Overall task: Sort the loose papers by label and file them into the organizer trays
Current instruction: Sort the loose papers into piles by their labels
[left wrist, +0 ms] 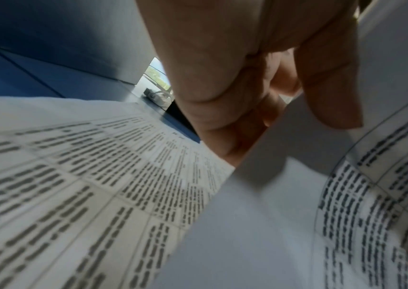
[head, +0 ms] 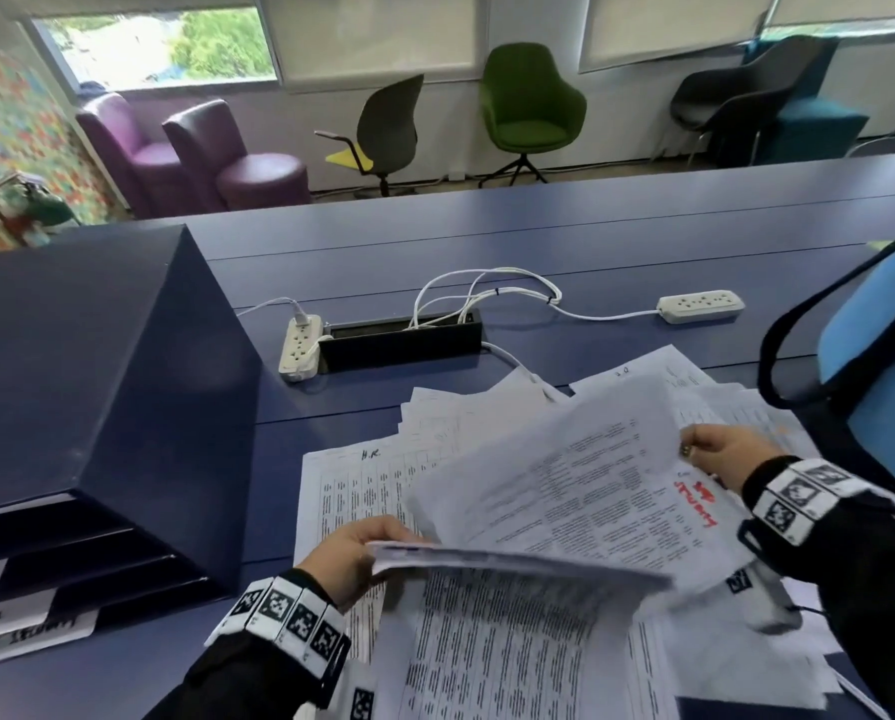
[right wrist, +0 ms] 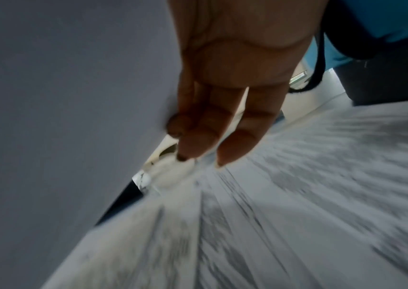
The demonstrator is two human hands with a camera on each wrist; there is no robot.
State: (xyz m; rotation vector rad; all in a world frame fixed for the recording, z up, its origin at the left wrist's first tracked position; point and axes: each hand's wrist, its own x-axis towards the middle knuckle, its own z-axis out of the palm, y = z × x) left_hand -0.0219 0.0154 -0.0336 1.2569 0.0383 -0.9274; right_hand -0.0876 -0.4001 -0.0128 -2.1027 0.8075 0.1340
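Right now the left hand [head: 349,558] pinches a bent bunch of papers [head: 513,563] by its edge, above the loose papers [head: 362,491] on the blue table [head: 591,236]. The right hand [head: 723,457] pinches one lifted sheet [head: 580,480]. I think it should read the red word slowly, then match a label on the organizer trays [head: 71,574], left of the pile

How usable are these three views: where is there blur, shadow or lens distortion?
Head view: mostly sharp, wide-angle bending at the table edges, the lifted sheet slightly smeared. Left wrist view: printed text readable, left hand soft and close. Right wrist view: heavy motion blur streaks the papers; right hand in shadow.
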